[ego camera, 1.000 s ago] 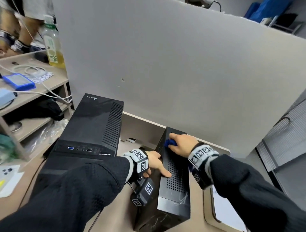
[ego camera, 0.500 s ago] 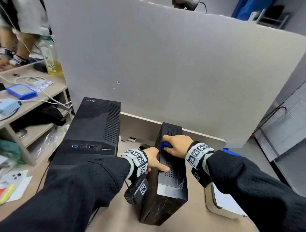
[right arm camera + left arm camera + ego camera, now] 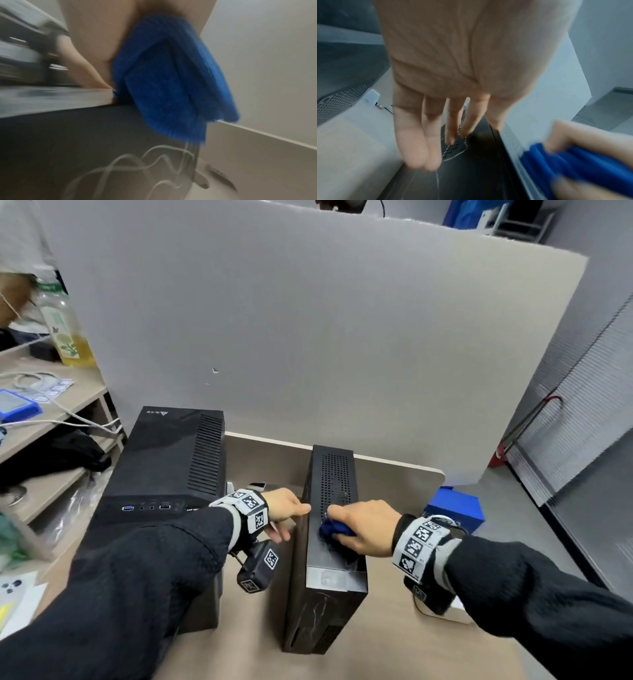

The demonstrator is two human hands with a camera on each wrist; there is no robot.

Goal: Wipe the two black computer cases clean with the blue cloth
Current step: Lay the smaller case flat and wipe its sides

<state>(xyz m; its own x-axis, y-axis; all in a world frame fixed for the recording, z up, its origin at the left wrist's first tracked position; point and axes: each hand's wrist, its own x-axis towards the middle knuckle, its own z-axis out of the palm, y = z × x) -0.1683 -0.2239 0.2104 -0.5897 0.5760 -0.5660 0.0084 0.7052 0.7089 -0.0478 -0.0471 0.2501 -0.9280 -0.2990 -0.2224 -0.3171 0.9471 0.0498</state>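
My right hand (image 3: 363, 525) grips the bunched blue cloth (image 3: 334, 529) on the top panel of the slim black case (image 3: 334, 542), which stands at my 12 o'clock, long axis running 6 to 12. My left hand (image 3: 284, 510) (fingers straight) steadies its left side. The larger black tower (image 3: 168, 460) waits at 10 o'clock, nearer my left.

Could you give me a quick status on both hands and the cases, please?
Right hand grips blue cloth, pressing it on slim case top. Left hand open, steadying that case's left side. Large case untouched. Nothing in the way.
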